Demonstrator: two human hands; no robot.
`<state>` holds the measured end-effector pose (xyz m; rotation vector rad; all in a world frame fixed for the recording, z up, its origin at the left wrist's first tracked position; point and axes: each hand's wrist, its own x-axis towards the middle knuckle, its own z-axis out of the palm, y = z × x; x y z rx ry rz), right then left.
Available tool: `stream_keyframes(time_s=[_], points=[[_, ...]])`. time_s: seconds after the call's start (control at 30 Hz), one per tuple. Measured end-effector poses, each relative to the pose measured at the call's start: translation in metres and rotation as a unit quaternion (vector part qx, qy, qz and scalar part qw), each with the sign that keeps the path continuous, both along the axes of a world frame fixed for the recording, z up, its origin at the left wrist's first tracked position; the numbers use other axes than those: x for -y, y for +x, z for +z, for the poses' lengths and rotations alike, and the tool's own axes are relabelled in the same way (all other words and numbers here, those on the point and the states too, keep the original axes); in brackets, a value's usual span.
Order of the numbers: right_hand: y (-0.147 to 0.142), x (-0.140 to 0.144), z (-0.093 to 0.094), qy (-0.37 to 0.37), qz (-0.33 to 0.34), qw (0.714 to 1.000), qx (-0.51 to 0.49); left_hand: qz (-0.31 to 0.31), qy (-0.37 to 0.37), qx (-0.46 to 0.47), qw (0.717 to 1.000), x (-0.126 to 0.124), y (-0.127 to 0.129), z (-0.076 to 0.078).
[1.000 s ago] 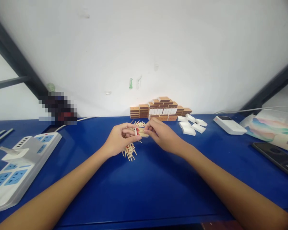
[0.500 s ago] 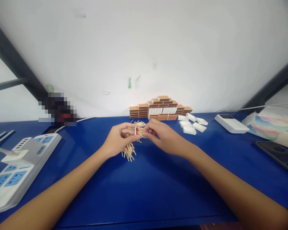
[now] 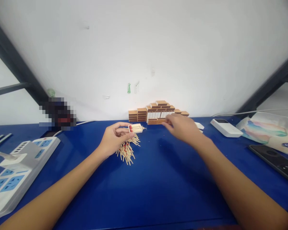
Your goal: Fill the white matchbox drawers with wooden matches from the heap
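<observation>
Left hand holds filled matchbox tray; right hand over the white trays

The left hand (image 3: 112, 139) pinches a matchbox tray (image 3: 136, 128) of matches between thumb and fingertips, above the loose match pile (image 3: 126, 150) on the blue table (image 3: 158, 179). The right hand (image 3: 182, 127), fingers loosely curled and holding nothing visible, hovers by the white trays (image 3: 198, 125), near the stacked matchboxes (image 3: 156, 111) at the far wall

No legible text; small blue logo on tissue pack (image 3: 266, 131) too blurred to read.
</observation>
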<state>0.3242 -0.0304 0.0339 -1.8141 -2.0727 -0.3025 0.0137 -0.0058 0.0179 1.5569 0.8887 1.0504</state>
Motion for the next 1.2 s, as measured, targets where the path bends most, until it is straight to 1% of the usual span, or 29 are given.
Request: stream_keyframes(time_s=[0.03,0.07,0.1,0.13,0.17,0.23,0.3,0.37,0.43,0.47,0.57,0.67,0.73,0.8,0.9,0.93,0.97,1.0,1.07,1.1,1.13,1.17,1.2], points=[[0.019,-0.004,0.000,-0.042,-0.057,0.997,0.018,0.010,0.007,0.006,1.000,-0.002,-0.002,0.001],[0.038,-0.007,0.000,-0.086,-0.113,0.989,0.026,0.021,0.017,0.011,1.000,-0.005,-0.004,0.002],[0.056,-0.009,-0.001,-0.116,-0.163,0.980,0.026,0.030,0.029,0.017,0.999,-0.007,-0.005,0.003],[0.073,-0.010,-0.001,-0.131,-0.202,0.970,0.022,0.031,0.034,0.020,0.999,-0.009,-0.007,0.004],[0.088,-0.012,-0.002,-0.126,-0.232,0.964,0.011,0.027,0.026,0.016,0.999,-0.010,-0.008,0.005],[0.110,-0.015,-0.001,-0.080,-0.247,0.965,-0.034,0.023,0.014,0.009,1.000,-0.012,-0.010,0.005],[0.121,-0.021,0.001,-0.050,-0.232,0.970,-0.050,0.030,0.015,0.011,0.999,-0.013,-0.010,0.005],[0.123,-0.032,0.004,-0.043,-0.209,0.975,-0.062,0.033,0.019,0.018,0.999,-0.014,-0.010,0.002],[0.119,-0.047,0.007,-0.053,-0.196,0.976,-0.082,0.015,0.009,0.018,1.000,-0.015,-0.009,-0.001],[0.116,-0.054,0.007,-0.062,-0.197,0.974,-0.094,0.010,0.007,0.014,1.000,-0.015,-0.009,-0.002],[0.102,-0.073,0.006,-0.088,-0.216,0.963,-0.137,0.020,0.012,0.008,1.000,-0.013,-0.007,-0.004],[0.092,-0.083,0.004,-0.104,-0.228,0.950,-0.187,0.011,0.028,-0.009,1.000,-0.010,-0.005,-0.004],[0.090,-0.085,0.005,-0.100,-0.240,0.941,-0.217,0.005,0.037,-0.019,0.999,-0.008,-0.005,-0.003],[0.091,-0.080,0.009,-0.075,-0.263,0.932,-0.239,0.009,0.039,-0.017,0.999,-0.007,-0.005,-0.002],[0.083,-0.057,0.020,0.004,-0.302,0.920,-0.249,0.018,0.037,0.005,0.999,-0.005,-0.004,0.000],[0.074,-0.046,0.023,0.049,-0.300,0.919,-0.251,0.019,0.036,0.013,0.999,-0.003,-0.003,0.001],[0.060,-0.034,0.024,0.111,-0.256,0.918,-0.281,0.019,0.036,0.017,0.999,-0.001,-0.002,0.001],[0.042,-0.021,0.024,0.133,-0.188,0.919,-0.321,0.019,0.037,0.017,0.999,0.001,0.000,0.000],[0.000,0.003,0.020,0.097,-0.044,0.913,-0.393,0.014,0.039,0.016,0.999,0.006,0.003,0.000],[-0.022,0.012,0.016,0.083,0.008,0.910,-0.407,0.011,0.037,0.017,0.999,0.008,0.005,-0.001],[-0.041,0.020,0.013,0.077,0.044,0.905,-0.415,0.007,0.033,0.021,0.999,0.010,0.007,-0.001],[-0.057,0.025,0.009,0.062,0.067,0.904,-0.418,0.004,0.027,0.026,0.999,0.012,0.008,0.000],[-0.069,0.028,0.005,0.057,0.074,0.904,-0.417,0.003,0.021,0.031,0.999,0.013,0.009,0.000]])
